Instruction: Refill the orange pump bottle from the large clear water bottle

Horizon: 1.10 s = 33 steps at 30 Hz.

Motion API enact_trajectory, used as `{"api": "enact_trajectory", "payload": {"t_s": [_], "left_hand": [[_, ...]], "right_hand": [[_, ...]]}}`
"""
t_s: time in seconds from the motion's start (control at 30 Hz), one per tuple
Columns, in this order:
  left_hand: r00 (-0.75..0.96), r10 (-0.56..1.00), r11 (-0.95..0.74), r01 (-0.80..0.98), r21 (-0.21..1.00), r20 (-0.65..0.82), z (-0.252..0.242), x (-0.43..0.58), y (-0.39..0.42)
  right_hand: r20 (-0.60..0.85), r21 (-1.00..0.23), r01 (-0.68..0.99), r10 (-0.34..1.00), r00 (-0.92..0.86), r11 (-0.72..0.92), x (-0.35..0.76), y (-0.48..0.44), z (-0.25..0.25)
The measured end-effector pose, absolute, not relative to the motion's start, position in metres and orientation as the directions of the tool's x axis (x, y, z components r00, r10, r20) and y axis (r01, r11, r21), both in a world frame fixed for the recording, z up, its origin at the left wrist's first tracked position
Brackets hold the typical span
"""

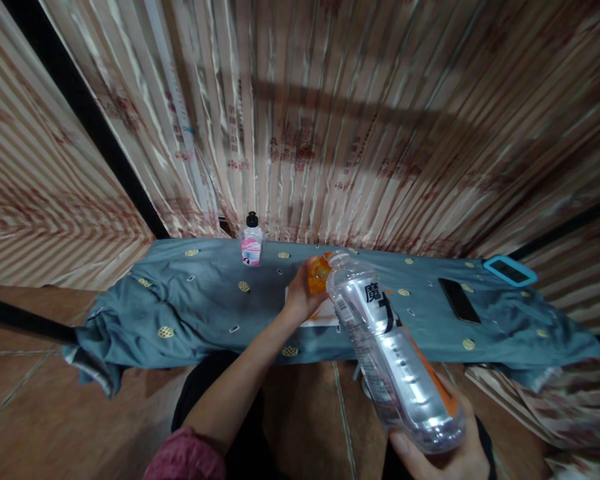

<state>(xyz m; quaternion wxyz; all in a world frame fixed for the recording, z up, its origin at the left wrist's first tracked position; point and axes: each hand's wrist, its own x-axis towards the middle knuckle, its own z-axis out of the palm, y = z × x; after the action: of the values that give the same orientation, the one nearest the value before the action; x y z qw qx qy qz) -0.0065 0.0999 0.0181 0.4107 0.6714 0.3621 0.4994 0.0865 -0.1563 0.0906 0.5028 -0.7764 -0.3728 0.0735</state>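
Observation:
My right hand [443,450] grips the base of a large clear plastic bottle [390,350] with an orange-and-white label, tilted so its neck points away from me. My left hand [303,290] is closed around the bottle's orange cap [319,273] at the far end. The bottle hangs over the near edge of a low surface covered by a blue-grey cloth [205,300]. Under my left hand a white and orange flat thing [320,319] lies on the cloth, mostly hidden.
A small clear bottle with a black cap and pink label [251,241] stands at the cloth's back. A black phone [459,300] and a blue-cased phone [509,270] lie at the right. Striped curtains [330,120] hang behind. Brown tiled floor [55,413] lies at the left.

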Motion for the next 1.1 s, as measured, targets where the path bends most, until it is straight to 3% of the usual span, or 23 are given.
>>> {"api": "enact_trajectory", "payload": {"t_s": [0.6, 1.1], "left_hand": [[0.241, 0.88, -0.436, 0.066, 0.898, 0.41, 0.0162, -0.007, 0.1017], [0.225, 0.887, -0.427, 0.071, 0.902, 0.402, 0.0194, -0.0068, 0.0996]], "right_hand": [[0.158, -0.89, 0.386, 0.63, 0.761, -0.243, 0.0853, -0.1545, 0.0984], [0.19, -0.855, 0.448, 0.646, 0.74, -0.262, 0.0908, -0.1563, 0.0937]]}}
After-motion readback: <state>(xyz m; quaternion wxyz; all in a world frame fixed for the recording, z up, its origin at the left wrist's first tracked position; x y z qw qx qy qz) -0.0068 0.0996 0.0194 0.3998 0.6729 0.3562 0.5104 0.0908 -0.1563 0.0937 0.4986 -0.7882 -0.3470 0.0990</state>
